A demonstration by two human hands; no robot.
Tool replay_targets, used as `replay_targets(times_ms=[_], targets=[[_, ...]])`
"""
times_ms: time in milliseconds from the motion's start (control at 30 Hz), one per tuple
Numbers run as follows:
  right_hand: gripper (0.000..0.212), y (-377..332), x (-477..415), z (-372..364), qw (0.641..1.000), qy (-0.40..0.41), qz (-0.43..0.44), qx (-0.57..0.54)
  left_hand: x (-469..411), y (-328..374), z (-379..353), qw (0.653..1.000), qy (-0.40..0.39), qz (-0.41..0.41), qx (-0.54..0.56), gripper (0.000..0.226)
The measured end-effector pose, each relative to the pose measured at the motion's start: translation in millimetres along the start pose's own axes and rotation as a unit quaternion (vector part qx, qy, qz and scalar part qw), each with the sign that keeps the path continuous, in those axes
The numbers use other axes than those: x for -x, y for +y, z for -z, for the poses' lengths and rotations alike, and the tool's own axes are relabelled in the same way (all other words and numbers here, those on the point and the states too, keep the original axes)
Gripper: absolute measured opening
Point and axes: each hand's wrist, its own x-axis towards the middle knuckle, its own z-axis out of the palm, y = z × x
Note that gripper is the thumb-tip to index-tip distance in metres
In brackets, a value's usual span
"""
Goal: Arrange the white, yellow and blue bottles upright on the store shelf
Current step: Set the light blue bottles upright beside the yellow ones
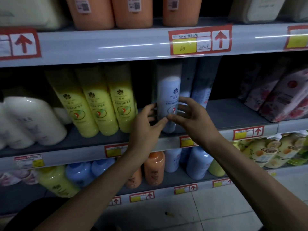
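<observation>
We had both hands on the pale blue bottle [168, 94], which stood upright on the middle shelf [233, 112], near its front edge and just right of the three yellow bottles [95, 105]. Our left hand [146, 125] curled its fingers round the bottle's left side, with the thumb lying across the lower front. Our right hand [188, 117] cupped the right side with its fingers spread and curved, and its thumb tip met the left thumb low on the label. The yellow bottles stood side by side, touching one another. Left of them the white bottles [33, 120] were grouped at the shelf's left end. A second blue bottle [202, 95] stood just behind and to the right of the one we held. Farther right were floral-printed packs [283, 97]. Orange containers [133, 12] sat on the shelf above, and mixed bottles [198, 164] lined the shelf below.
</observation>
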Motion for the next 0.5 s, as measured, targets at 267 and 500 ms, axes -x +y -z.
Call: replay_targets(times_ms=[267,500], targets=[[0.05,17,-2,-4,0.985,0.045,-0.042,0.161,0,-19,-4,0.996,0.008,0.038,-0.08,0.036],[0.052,28,-12,-14,0.972,0.094,-0.038,0.212,-3,-15,-5,0.993,0.037,0.031,-0.112,0.031]])
